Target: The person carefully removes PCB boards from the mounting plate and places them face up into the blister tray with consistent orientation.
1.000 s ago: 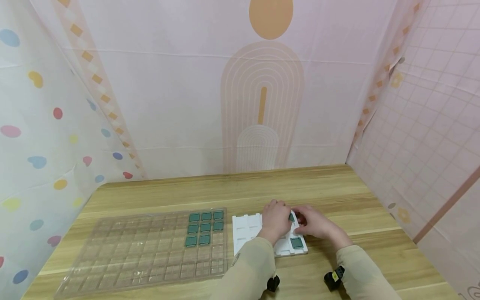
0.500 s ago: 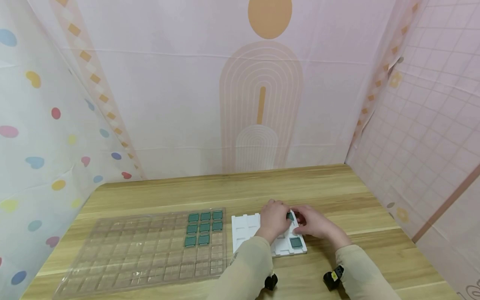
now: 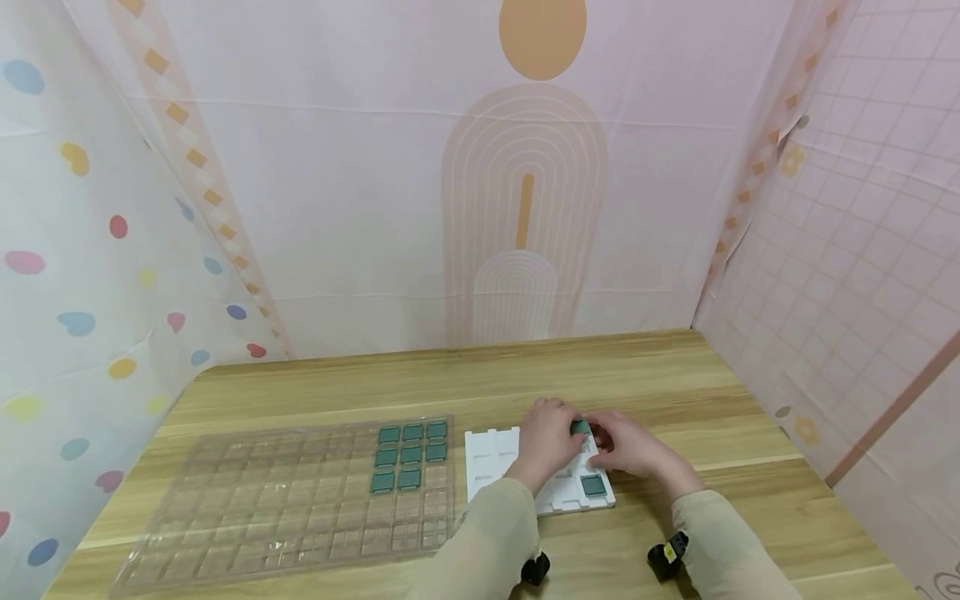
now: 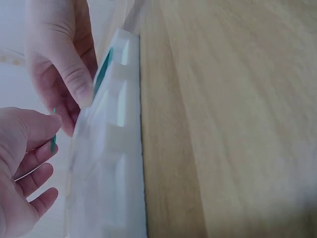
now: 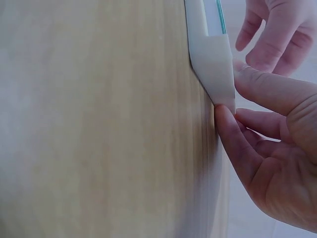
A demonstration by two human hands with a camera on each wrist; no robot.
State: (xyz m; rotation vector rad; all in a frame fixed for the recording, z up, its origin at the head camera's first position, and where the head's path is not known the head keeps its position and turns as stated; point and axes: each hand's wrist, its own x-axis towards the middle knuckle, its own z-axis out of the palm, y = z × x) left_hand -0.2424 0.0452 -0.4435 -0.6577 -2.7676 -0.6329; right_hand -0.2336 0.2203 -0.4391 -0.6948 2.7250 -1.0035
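A white compartment tray (image 3: 491,454) lies on the table in the head view. Over its far right part, my left hand (image 3: 551,442) pinches a small square green chip (image 3: 581,427); in the left wrist view this chip (image 4: 53,144) appears edge-on between thumb and fingers. My right hand (image 3: 633,450) grips the tray's right edge, its thumb (image 5: 252,79) on top and a fingertip at the lower side. Another green chip (image 3: 593,486) sits in the tray's near right compartment. The left hand hides the middle of the tray.
Left of the white tray is a large clear plastic tray (image 3: 255,492) with many compartments. Several green chips (image 3: 410,455) fill its far right compartments. The wooden table (image 3: 360,383) meets patterned cloth (image 3: 360,208) at the back and sides.
The left hand has tilted and risen slightly, and more of the pinched chip shows at its fingertips. Its sleeve has shifted a little left. The right hand has stayed on the tray's edge.
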